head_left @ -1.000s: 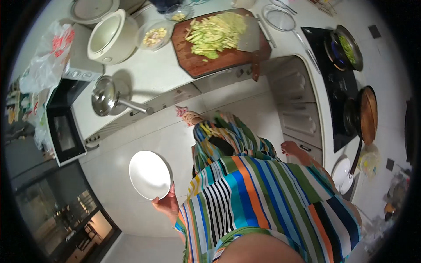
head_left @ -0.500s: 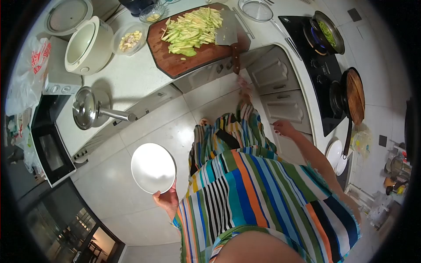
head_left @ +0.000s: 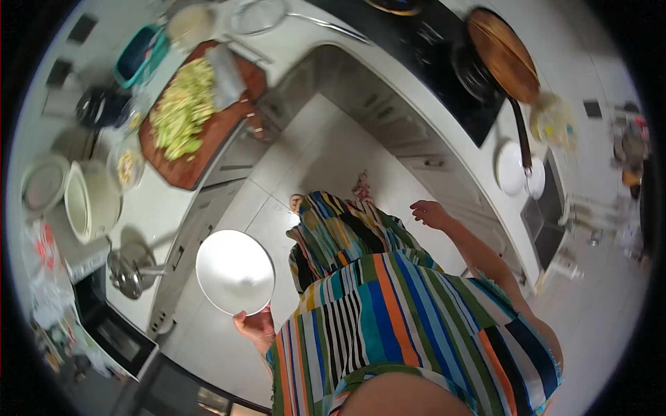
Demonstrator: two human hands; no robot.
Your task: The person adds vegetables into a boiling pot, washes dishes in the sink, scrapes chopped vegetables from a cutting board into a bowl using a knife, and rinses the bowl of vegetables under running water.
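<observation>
In the head view, a white bowl (head_left: 236, 272) is held at its lower rim by my left hand (head_left: 257, 324), thumb over the edge, its inside facing up and bare. My right hand (head_left: 431, 214) hangs in the air in front of the lower cabinets. Its fingers are loosely bent and apart, with nothing visible in them. Both hands are away from the counter. On the counter, a brown cutting board (head_left: 182, 166) bears a heap of green vegetable strips (head_left: 183, 111) and a cleaver (head_left: 225, 78) with a wooden handle.
A rice cooker (head_left: 91, 201), a lidded saucepan (head_left: 127, 269) and a bowl of pale pieces (head_left: 127, 168) stand at the left. A black cooktop (head_left: 444, 76) holds a pan with a wooden lid (head_left: 501, 55). Plates (head_left: 511, 168) lie beyond it, and a strainer (head_left: 258, 15) sits behind the corner.
My view and body have turned to the right, so the counter has swung left and the pan of green vegetables has left view. The bowl stays in my left hand.
</observation>
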